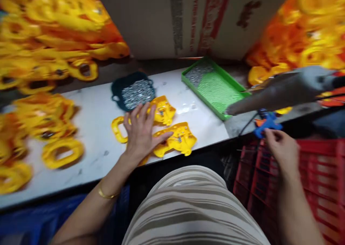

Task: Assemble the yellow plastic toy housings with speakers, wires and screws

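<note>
Left hand (142, 133): grip spread flat, pressing yellow housings (179, 139) onto table (88, 108) just in front of screw dish (133, 92), likely to steady them. Right hand (283, 151): grip pinching blue fitting (265, 124), well right of dish, beyond green tray (218, 90), above red crate (323, 173).

A: What colour are the plastic shells (178, 139)?
B: Bright yellow. The heaps (54, 25) run from yellow into orange.
A: And the screws (137, 94)?
B: Silvery. Their basket (117, 85) is dark teal and the tray (218, 92) is green.
A: The rest?
B: The tabletop (88, 108) is white with faint grey veins. Red crate (323, 173), blue small piece (265, 124), gold bracelet (106, 194), beige-and-white striped shirt (188, 209).
</note>
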`<state>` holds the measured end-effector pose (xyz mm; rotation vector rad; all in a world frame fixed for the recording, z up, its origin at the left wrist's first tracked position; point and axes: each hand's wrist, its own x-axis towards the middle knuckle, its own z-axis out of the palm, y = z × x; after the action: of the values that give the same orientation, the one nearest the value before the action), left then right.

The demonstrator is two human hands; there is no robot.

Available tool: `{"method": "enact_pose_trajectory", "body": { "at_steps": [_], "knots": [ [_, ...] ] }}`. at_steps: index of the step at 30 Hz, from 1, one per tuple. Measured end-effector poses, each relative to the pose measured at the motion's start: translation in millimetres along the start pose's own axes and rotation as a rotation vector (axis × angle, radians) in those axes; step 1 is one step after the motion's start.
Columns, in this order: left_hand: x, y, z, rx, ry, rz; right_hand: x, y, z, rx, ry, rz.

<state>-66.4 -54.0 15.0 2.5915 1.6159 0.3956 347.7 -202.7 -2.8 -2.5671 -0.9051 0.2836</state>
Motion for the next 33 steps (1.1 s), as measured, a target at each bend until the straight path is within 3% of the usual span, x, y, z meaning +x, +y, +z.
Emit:
{"method": "enact_pose_trajectory", "body": {
  "at_steps": [1,2,4,8,11,15,20,23,26,30,33],
  "knots": [
    [-10.7,-1.8,0.5,0.001,0.001,-0.020,-5.8,-2.2,-1.4,-0.047,0.029,-0.050],
    [-21.2,-2.9,1.5,0.004,0.000,-0.044,-13.8,-7.4,-2.4,-0.032,0.190,-0.081],
    [-40.3,-2.8,5.2,0.009,0.010,-0.097,-36.1,-28.7,-3.5,0.136,0.298,-0.191],
    [-66.5,3.9,13.7,0.004,0.043,-0.172,-82.7,-106.4,9.7,0.372,-0.210,-0.601],
    [-76.5,8.3,16.8,-0.005,0.036,-0.211,-97.1,-165.1,35.8,0.416,-0.427,-0.911],
    [-81.7,10.9,15.4,-0.021,0.015,-0.269,-105.1,-208.4,65.1,0.281,-0.445,-1.196],
    [-83.9,13.3,16.6,-0.047,0.023,-0.297,-124.0,-226.0,80.2,0.001,-0.463,-1.408],
    [-85.1,14.6,19.2,-0.053,0.042,-0.293,-133.0,-231.7,85.5,-0.159,-0.453,-1.432],
    [-87.0,13.9,20.1,-0.064,0.043,-0.294,-128.9,-230.7,85.5,-0.084,-0.484,-1.358],
    [-90.3,9.8,18.2,-0.066,0.054,-0.277,-102.9,-211.1,75.9,0.263,-0.592,-1.023],
    [-86.1,10.7,14.9,-0.073,0.089,-0.230,-86.8,-191.8,67.0,0.323,-0.644,-0.772]
  ]
}}
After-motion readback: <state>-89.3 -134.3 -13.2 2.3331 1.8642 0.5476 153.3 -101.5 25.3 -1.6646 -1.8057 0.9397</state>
